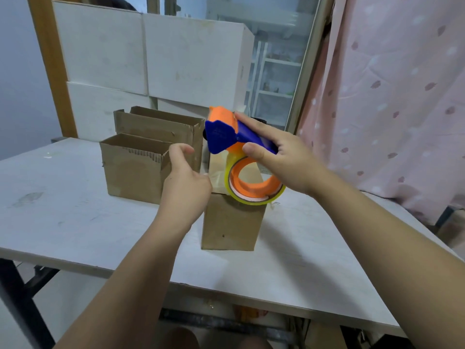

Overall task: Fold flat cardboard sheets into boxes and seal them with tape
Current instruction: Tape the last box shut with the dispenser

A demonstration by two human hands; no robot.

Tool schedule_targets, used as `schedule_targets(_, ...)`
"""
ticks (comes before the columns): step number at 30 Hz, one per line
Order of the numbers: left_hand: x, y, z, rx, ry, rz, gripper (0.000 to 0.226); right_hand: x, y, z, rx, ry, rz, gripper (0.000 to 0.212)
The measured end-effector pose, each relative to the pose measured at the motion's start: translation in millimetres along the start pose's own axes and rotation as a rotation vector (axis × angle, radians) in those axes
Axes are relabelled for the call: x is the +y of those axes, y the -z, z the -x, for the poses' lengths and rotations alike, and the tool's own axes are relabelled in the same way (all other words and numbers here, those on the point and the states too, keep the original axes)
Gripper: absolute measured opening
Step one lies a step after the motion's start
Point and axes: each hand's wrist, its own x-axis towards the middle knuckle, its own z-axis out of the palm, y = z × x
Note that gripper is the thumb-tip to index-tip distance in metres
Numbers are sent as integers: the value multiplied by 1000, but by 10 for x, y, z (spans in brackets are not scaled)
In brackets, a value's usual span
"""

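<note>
Your right hand [284,159] grips the tape dispenser [221,137] over the box [231,222]; your left hand [186,187] curls beside it, hold unclear.

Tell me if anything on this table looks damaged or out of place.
The low open brown cardboard box at the left has a ragged, torn front rim with bare corrugation showing. The taller open brown cardboard box behind it is torn at its right corner.

Matt brown corrugated cardboard box [231,222] on the scuffed, matt white table [63,210]; above the box, a smooth blue-and-orange plastic tape dispenser [226,133] carrying glossy clear tape [251,200].
</note>
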Motion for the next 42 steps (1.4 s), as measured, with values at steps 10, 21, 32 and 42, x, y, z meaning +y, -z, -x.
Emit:
schedule_targets(10,-51,11,4,5,153,249,44,267,-337,71,356,-7,-460,95)
schedule_targets(21,-146,-14,-45,48,133,310,27,325,-460,121,460,-3,-486,103)
schedule_targets(32,-203,25,-157,-86,198,310,25,198,-616,188,593,178,-495,70)
schedule_targets(42,-177,48,-252,-156,259,246,28,209,-616,136,605,124,-509,73)
